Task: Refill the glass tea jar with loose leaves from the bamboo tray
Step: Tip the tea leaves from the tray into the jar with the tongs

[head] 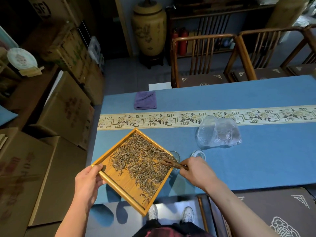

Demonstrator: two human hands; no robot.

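A square bamboo tray [119, 185] is held tilted above the near left corner of the blue table, its right corner over the glass tea jar [175, 155], whose rim shows just behind the tray. Loose tea leaves [142, 163] cover most of the tray. My left hand [89, 182] grips the tray's left corner. My right hand [196, 171] holds a brown wooden scoop [171, 163] with its tip in the leaves near the tray's right corner. The jar's glass lid [198, 154] lies on the table just beyond my right hand.
A crumpled clear plastic bag [218, 133] lies behind the lid. A folded purple cloth [145, 100] sits at the far left of the table, past the patterned runner [188, 117]. Wooden chairs [203, 60] stand beyond the table; cardboard boxes [65, 106] are stacked at the left.
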